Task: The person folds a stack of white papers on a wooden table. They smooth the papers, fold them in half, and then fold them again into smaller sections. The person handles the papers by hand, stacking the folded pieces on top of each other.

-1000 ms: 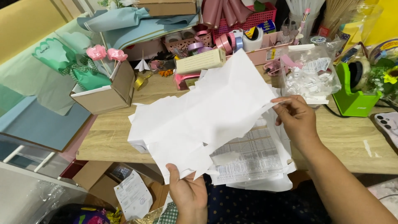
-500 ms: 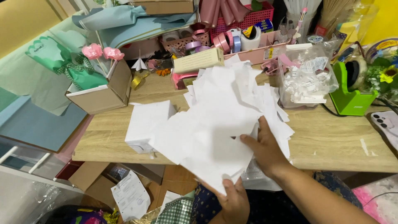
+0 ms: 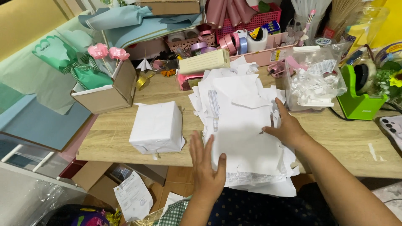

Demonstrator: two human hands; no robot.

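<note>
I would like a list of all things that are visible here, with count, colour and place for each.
paper stack: one, white, table middle
wrapped box: one, white, left of the stack
cardboard box: one, brown, table left, holding two pink flowers
tape dispenser: one, green, table right
clear container: one, holds white scraps, right of the stack
phone: one, pale, right edge
table: one, light wood
left hand: flat on the stack's near edge
right hand: flat on the stack's right side

The papers [image 3: 240, 125] are white sheets, some printed with faint grids. They lie flat in a loose, ragged pile. The pile's near end overhangs the counter [image 3: 343, 142] edge.
</note>
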